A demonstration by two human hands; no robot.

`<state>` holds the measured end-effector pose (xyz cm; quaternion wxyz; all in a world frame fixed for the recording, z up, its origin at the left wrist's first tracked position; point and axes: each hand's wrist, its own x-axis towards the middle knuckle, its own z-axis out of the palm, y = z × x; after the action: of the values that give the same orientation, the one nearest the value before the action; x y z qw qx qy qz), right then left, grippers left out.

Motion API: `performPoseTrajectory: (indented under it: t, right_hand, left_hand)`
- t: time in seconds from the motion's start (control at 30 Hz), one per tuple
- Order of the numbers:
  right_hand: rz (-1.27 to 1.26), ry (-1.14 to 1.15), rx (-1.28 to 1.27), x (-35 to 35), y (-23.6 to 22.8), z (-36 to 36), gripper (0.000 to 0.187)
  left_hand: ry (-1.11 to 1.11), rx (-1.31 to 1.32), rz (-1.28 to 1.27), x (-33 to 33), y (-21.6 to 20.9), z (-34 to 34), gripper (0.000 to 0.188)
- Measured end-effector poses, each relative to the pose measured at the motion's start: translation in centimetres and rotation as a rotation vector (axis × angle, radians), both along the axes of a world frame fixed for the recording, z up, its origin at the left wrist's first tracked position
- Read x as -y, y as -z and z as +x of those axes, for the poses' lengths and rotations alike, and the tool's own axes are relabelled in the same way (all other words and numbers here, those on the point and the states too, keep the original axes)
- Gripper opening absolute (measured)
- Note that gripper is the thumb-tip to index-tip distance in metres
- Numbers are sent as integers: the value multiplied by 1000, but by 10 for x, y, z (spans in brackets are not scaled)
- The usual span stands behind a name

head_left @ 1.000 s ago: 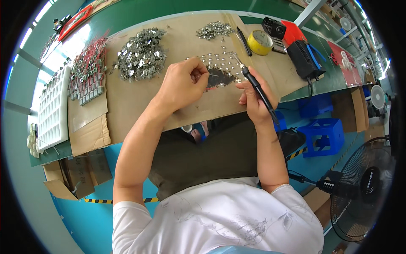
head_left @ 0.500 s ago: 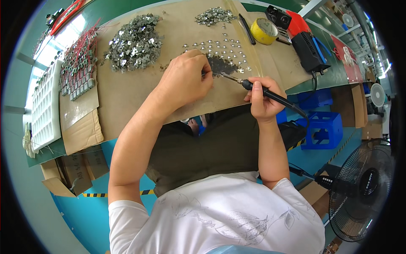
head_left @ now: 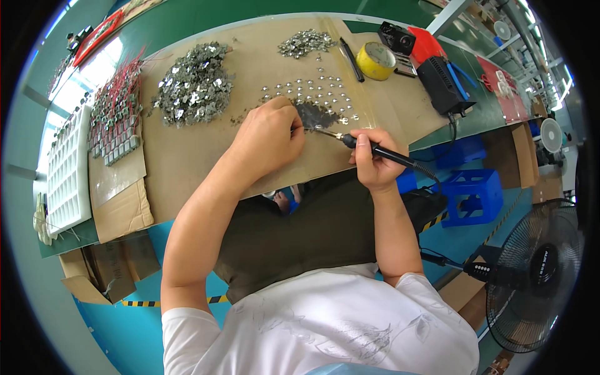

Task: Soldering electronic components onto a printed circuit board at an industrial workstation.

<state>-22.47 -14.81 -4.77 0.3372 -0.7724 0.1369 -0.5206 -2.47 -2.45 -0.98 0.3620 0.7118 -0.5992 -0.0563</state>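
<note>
Where the soldering iron (head_left: 400,159) is held: the right grip (head_left: 378,160) is clamped on its black handle, and the metal tip is pointed left, just beside the left grip (head_left: 269,137).
Left grip: its fingers are curled inward, but the fingertips are hidden, so whether anything is pinched between them cannot be told.
Desk (head_left: 169,162): its green top is largely covered by brown sheeting, marked by a dark patch (head_left: 319,115) just beyond the left grip's fingers.
Metal parts (head_left: 333,100): small ones are laid out in rows beyond both grips, and a small pile (head_left: 306,42) is gathered farther out.
Left side: a large heap of metal pieces (head_left: 194,84) is spread beyond the left grip; farther left, red-wired components (head_left: 115,119) and a white compartmented tray (head_left: 85,175) are set.
Right side: beyond the right grip, a black pen-shaped tool (head_left: 352,60) and a yellow tape roll (head_left: 367,70) are placed, with a black box (head_left: 440,84) to their right.
Room: blue floor (head_left: 134,331) is crossed by striped tape (head_left: 147,304); well right of the right grip, a blue stool (head_left: 472,178) and a black fan (head_left: 542,267) are stood.
</note>
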Motion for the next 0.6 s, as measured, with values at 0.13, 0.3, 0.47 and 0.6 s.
performPoseTrajectory:
  t: [0.13, 0.3, 0.47, 0.6]
  right_hand:
    - [26, 8, -13, 0, -3, 1, 5]
    - [-1, 16, -19, 1, -4, 4, 6]
    - [50, 33, -19, -1, 3, -2, 5]
    - [30, 15, -18, 1, 1, -2, 5]
  left_hand:
    - [-8, 0, 7, 1, -1, 1, 12]
    - [-19, 19, -17, 1, 1, 3, 12]
    - [28, 28, -37, 3, 6, 1, 12]
    - [14, 18, -8, 1, 5, -1, 11]
